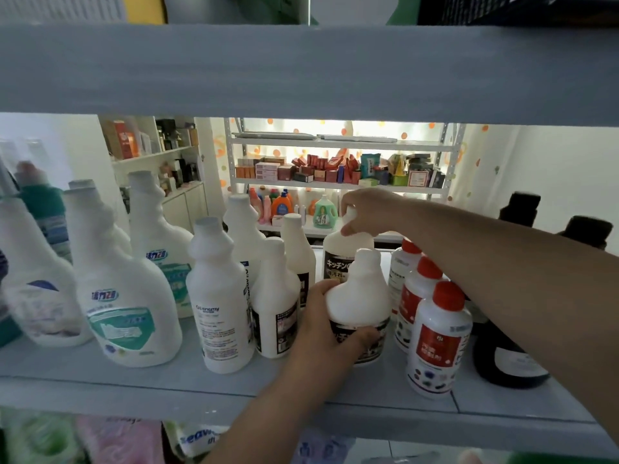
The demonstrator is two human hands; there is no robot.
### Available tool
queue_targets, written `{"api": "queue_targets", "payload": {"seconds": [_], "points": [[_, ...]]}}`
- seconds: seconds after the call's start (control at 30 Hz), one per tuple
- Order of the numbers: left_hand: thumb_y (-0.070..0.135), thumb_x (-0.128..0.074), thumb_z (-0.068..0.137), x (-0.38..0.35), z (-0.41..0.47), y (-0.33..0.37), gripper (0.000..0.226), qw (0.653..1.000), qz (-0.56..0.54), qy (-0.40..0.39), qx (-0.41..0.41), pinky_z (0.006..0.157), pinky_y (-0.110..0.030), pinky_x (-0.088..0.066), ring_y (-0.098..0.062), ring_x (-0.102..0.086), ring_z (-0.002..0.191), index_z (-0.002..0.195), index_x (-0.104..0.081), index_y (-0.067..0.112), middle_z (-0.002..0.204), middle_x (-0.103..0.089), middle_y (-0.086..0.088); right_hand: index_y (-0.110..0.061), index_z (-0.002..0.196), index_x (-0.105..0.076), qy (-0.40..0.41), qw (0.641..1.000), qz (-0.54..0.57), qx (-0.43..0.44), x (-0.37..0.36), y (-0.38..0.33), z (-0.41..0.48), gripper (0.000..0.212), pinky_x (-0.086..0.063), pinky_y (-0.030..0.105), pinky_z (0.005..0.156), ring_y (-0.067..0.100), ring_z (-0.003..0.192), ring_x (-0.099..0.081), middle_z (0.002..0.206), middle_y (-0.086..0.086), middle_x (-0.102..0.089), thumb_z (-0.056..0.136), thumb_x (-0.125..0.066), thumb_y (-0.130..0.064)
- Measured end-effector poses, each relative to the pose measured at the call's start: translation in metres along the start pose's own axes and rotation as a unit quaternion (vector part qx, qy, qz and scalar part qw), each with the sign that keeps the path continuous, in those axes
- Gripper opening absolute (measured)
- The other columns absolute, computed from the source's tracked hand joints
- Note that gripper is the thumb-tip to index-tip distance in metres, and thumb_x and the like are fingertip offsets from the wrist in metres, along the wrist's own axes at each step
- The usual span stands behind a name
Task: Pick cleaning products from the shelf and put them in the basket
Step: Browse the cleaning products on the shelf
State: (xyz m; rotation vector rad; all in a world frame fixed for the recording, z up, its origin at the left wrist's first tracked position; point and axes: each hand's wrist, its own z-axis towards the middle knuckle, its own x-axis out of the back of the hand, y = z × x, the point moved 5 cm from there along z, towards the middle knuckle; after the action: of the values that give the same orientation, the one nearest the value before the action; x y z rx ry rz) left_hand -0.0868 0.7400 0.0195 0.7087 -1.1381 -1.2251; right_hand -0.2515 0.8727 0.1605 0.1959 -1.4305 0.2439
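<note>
1. The left hand (323, 324), lower centre of the frame, curls round the body of a white bottle (360, 296) with a dark label, which stands on the grey shelf (160, 380).
2. The right hand (366, 209) pinches the neck of a second white bottle (336, 259) just behind the first.
3. Red-capped bottles (438, 333) stand just to the right, and taller bottles (124, 296) fill the left.

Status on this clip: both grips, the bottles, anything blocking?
Left grip holds front bottle round its body. Right grip pinches rear bottle at the neck. Red-capped bottles close on the right; basket not in view.
</note>
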Motion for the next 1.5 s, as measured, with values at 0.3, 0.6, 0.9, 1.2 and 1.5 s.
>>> {"api": "queue_targets", "payload": {"seconds": [0.3, 0.6, 0.9, 1.2, 1.5], "points": [[0.048, -0.081, 0.072, -0.002, 0.003, -0.007, 0.072, 1.0, -0.014, -0.012, -0.016, 0.093, -0.014, -0.046, 0.018, -0.047, 0.11, 0.118, -0.029, 0.064, 0.118, -0.043, 0.036, -0.017, 0.131, -0.052, 0.049, 0.996, 0.064, -0.037, 0.003, 0.006, -0.005, 0.041, -0.048, 0.025, 0.063, 0.021, 0.094, -0.059, 0.122, 0.007, -0.059, 0.097, -0.069, -0.03], [0.037, -0.084, 0.073, -0.002, 0.006, -0.016, 0.067, 0.999, -0.025, -0.009, 0.025, 0.073, -0.001, -0.039, 0.014, -0.053, 0.101, 0.122, -0.04, 0.043, 0.116, -0.053, 0.024, -0.026, 0.149, -0.051, 0.049, 0.999, 0.001, -0.016, 0.042, -0.009, -0.075, 0.042, -0.045, 0.019, 0.076, 0.015, 0.104, -0.062, 0.147, 0.0, -0.058, 0.107, -0.051, -0.034], [0.05, -0.08, 0.063, 0.033, -0.05, 0.015, 0.058, 0.997, -0.067, 0.027, -0.02, 0.075, -0.002, -0.044, 0.023, -0.054, 0.099, 0.11, -0.046, 0.055, 0.108, -0.061, 0.03, -0.037, 0.151, -0.048, 0.149, 0.985, 0.079, 0.042, 0.03, -0.064, -0.221, 0.049, -0.038, 0.033, 0.109, 0.012, 0.139, -0.045, 0.153, -0.01, -0.051, 0.105, -0.039, -0.049], [0.072, -0.077, 0.064, 0.078, -0.172, 0.003, 0.059, 0.984, -0.147, -0.091, 0.035, 0.075, -0.016, -0.056, 0.005, -0.068, 0.101, 0.116, -0.051, 0.06, 0.114, -0.069, 0.027, -0.072, 0.141, -0.028, 0.102, 0.886, 0.451, -0.002, -0.066, -0.149, -0.309, 0.058, -0.054, 0.019, 0.09, -0.004, 0.112, -0.063, 0.126, -0.024, -0.066, 0.095, -0.053, -0.048], [0.047, -0.078, 0.063, 0.075, -0.275, -0.055, 0.064, 0.964, -0.169, -0.13, 0.159, 0.077, -0.032, -0.062, -0.006, -0.072, 0.102, 0.121, -0.051, 0.045, 0.112, -0.072, 0.019, -0.072, 0.125, -0.053, 0.097, 0.78, 0.598, -0.154, -0.158, -0.187, -0.377, 0.048, -0.055, 0.016, 0.08, -0.002, 0.103, -0.069, 0.11, -0.026, -0.073, 0.091, -0.056, -0.038]]}}
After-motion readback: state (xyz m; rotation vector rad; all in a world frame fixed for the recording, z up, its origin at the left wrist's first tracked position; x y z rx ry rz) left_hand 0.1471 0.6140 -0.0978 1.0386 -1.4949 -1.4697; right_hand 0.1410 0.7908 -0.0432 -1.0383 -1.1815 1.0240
